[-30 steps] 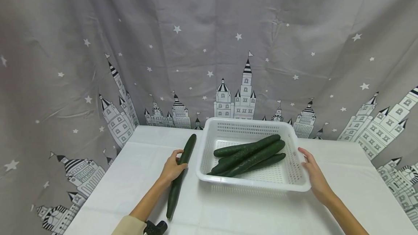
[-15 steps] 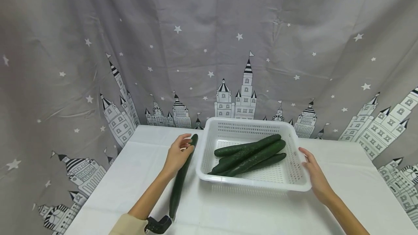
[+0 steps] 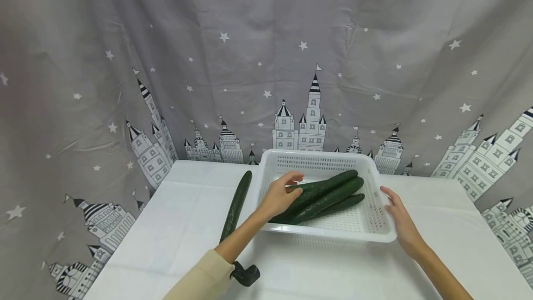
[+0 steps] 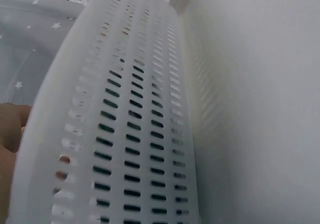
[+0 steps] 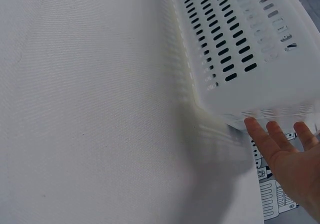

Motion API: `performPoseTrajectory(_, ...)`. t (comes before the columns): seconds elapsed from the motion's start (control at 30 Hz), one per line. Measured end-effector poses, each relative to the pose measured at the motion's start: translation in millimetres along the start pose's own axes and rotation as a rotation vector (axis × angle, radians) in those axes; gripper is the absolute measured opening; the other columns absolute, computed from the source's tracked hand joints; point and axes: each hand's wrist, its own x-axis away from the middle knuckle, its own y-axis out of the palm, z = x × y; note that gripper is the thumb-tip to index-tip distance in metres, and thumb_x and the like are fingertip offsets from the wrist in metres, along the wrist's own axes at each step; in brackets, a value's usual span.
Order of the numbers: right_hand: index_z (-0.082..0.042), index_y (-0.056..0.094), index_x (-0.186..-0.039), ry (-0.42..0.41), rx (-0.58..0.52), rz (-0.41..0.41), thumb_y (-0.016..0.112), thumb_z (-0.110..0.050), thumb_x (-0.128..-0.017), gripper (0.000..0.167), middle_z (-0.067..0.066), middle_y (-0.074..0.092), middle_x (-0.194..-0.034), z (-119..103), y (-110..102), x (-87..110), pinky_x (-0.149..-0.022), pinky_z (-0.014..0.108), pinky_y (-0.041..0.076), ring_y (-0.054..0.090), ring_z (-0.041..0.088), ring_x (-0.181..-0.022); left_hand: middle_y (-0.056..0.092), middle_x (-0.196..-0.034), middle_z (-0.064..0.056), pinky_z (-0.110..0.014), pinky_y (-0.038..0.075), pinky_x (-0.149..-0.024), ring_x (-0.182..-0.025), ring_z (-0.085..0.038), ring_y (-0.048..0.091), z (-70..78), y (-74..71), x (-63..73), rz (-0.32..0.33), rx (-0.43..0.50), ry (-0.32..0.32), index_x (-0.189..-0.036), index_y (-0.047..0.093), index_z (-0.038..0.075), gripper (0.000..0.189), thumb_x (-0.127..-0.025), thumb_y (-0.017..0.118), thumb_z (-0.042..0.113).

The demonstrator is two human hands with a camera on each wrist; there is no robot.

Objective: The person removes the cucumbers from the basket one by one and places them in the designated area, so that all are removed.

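In the head view my left hand (image 3: 280,197) is over the left part of a white slotted plastic basket (image 3: 329,233). Its thumb and fingers are spread around the left end of the rear cucumber, which it partly hides. Several long dark green cucumbers (image 3: 331,200) lie heaped in the basket. Another cucumber (image 3: 236,205) rests on the table left of the basket, its near end behind my left forearm. My right hand (image 3: 401,223) touches the basket's right end; the right wrist view shows its fingers (image 5: 262,134) extended against the outer wall.
A white cloth (image 3: 175,226) covers the table. Behind hangs a grey curtain (image 3: 233,82) printed with castles and stars. A small black device (image 3: 245,274) is strapped at my left wrist. Through the slots in the left wrist view, dark green shows inside the basket (image 4: 130,134).
My left hand has left the cucumber on the table and moved right, over the basket's rim to the heap inside. The right hand has stayed at the basket's right end.
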Motion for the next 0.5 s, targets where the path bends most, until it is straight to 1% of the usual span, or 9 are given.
performPoseTrajectory(0.07,-0.003,0.005,-0.158,0.002,-0.004,0.0,0.02,-0.016,-0.108,0.054,0.03,0.0,-0.161,-0.1,-1.2,0.3,-0.081,0.019,0.048,0.025,0.054,-0.138,0.063,-0.127,-0.014,-0.04,0.049,-0.097,-0.118,-0.032,0.059,-0.2,11.7,-9.7,-0.019,0.02,-0.024,-0.133,0.059,0.003,0.036,-0.097,0.062,0.004)
performPoseTrajectory(0.13,-0.003,0.005,-0.158,0.005,-0.01,0.001,0.021,-0.016,-0.108,0.054,0.03,-0.001,-0.161,-0.3,-2.0,0.8,-0.082,0.019,0.048,0.024,0.054,-0.138,0.064,-0.127,-0.012,-0.038,0.049,-0.098,-0.118,-0.029,0.059,-1.3,21.8,-18.5,-0.034,0.023,-0.043,-0.133,0.061,0.004,0.036,-0.097,0.061,0.004)
performPoseTrajectory(0.2,-0.003,0.005,-0.158,0.008,-0.012,0.002,0.021,-0.016,-0.107,0.055,0.029,-0.001,-0.161,0.0,-2.7,1.2,-0.082,0.019,0.048,0.024,0.054,-0.138,0.065,-0.126,-0.013,-0.037,0.049,-0.097,-0.117,-0.027,0.06,-2.8,29.8,-26.4,-0.044,0.016,-0.041,-0.133,0.061,0.004,0.036,-0.097,0.061,0.003)
performPoseTrajectory(0.3,-0.003,0.006,-0.158,0.012,-0.012,0.011,0.021,-0.015,-0.107,0.055,0.029,-0.001,-0.161,0.6,-3.6,1.1,-0.082,0.018,0.048,0.024,0.054,-0.138,0.065,-0.126,-0.014,-0.037,0.048,-0.098,-0.117,-0.028,0.061,-4.0,37.5,-35.1,-0.075,0.003,-0.041,-0.134,0.06,0.003,0.038,-0.096,0.061,0.002)
performPoseTrajectory(0.37,-0.003,0.007,-0.158,0.016,-0.011,0.017,0.021,-0.015,-0.107,0.054,0.028,0.0,-0.161,1.3,-3.8,0.0,-0.082,0.017,0.047,0.023,0.053,-0.139,0.064,-0.127,-0.015,-0.04,0.048,-0.098,-0.118,-0.03,0.06,-5.7,40.6,-39.3,-0.097,-0.01,-0.048,-0.135,0.059,0.003,0.039,-0.096,0.06,0.002)
performPoseTrajectory(0.5,-0.005,0.008,-0.158,0.027,-0.011,0.01,0.023,-0.015,-0.107,0.055,0.027,-0.001,-0.162,1.5,-3.2,-2.6,-0.084,0.016,0.045,0.022,0.051,-0.14,0.062,-0.129,-0.016,-0.044,0.048,-0.098,-0.119,-0.031,0.059,-10.9,45.9,-46.5,-0.142,-0.077,-0.08,-0.137,0.058,0.003,0.042,-0.095,0.061,0.002)
